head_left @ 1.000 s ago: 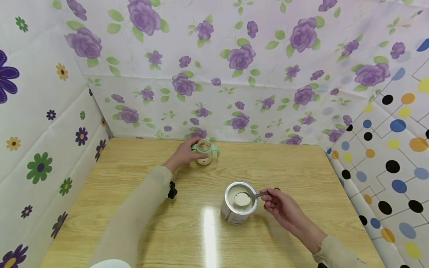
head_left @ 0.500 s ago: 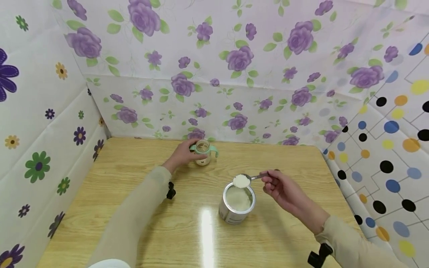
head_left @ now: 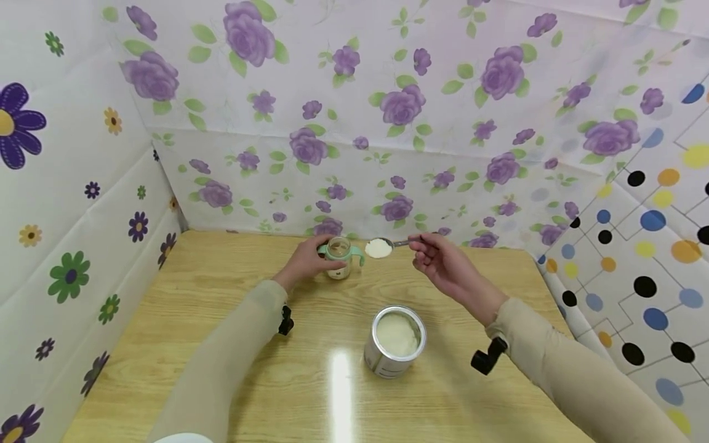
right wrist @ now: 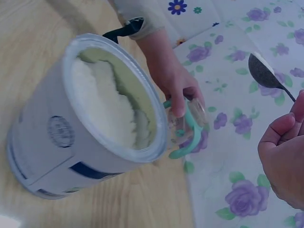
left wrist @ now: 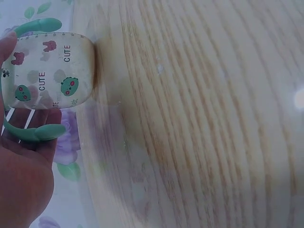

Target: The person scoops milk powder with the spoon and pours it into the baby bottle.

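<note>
My left hand (head_left: 308,261) grips a small clear baby bottle (head_left: 340,269) around its upper body. The bottle stands upright and uncapped near the back of the table; green handles and printed cartoon figures with the word CUTE show in the left wrist view. My right hand (head_left: 443,263) pinches the handle of a metal spoon (right wrist: 265,72). A heap of white powder (head_left: 379,248) fills the spoon bowl, held level just right of the bottle's handle. An open can (head_left: 372,355) of pale powder (head_left: 396,335) stands on the table in front, apart from both hands.
The wooden table (head_left: 221,295) ends at a flower-printed cloth wall (head_left: 354,184) close behind the bottle. More patterned cloth rises at left and right. Black camera mounts (head_left: 488,357) sit on the wrists.
My right hand has lifted the spoonful of powder out of the can and carried it up and left, close to the bottle. My left hand has kept its hold on the bottle.
</note>
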Demonstrator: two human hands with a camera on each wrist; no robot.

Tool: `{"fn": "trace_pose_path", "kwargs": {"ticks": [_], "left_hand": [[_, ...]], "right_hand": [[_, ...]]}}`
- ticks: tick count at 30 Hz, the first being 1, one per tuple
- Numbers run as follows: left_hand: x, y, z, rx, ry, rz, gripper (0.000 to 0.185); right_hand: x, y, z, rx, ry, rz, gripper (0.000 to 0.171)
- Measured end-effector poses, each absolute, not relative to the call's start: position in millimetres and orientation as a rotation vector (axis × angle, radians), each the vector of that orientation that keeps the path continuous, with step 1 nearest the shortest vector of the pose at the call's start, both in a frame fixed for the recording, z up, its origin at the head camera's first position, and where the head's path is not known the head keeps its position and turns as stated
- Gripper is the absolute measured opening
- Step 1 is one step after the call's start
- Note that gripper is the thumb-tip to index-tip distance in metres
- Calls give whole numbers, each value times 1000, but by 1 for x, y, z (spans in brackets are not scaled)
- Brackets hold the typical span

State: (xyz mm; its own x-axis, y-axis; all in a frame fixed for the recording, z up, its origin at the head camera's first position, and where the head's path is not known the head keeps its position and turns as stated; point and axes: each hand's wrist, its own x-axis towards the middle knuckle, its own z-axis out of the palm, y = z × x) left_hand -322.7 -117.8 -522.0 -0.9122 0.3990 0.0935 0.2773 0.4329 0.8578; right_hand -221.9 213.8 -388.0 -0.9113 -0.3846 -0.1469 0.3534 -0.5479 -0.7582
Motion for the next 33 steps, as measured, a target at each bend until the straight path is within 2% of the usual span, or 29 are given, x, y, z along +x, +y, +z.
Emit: {"fn": "trace_pose_path", "kwargs": {"ticks": [8,16,21,28,33], "left_hand": [[-322,-119,-520,588,2562,1494,71],[-324,-120,-521,588,2574,1485,70],[-322,-120,-522,579,2565,1479,70],[-320,-118,-518,556,2578,1472,70],[-320,-117,-517,555,2595,1447,74]], "right_hand": [[-258,187,-386,-3,1323,-2414,34],[-289,165,-403,37,1461,-2351,31],[-300,157,-417,15,1487,-2328,36],[-310,147,-426,1,1585,-2268,29],[-315,142,-430,-28,1683,-2213,33]]}}
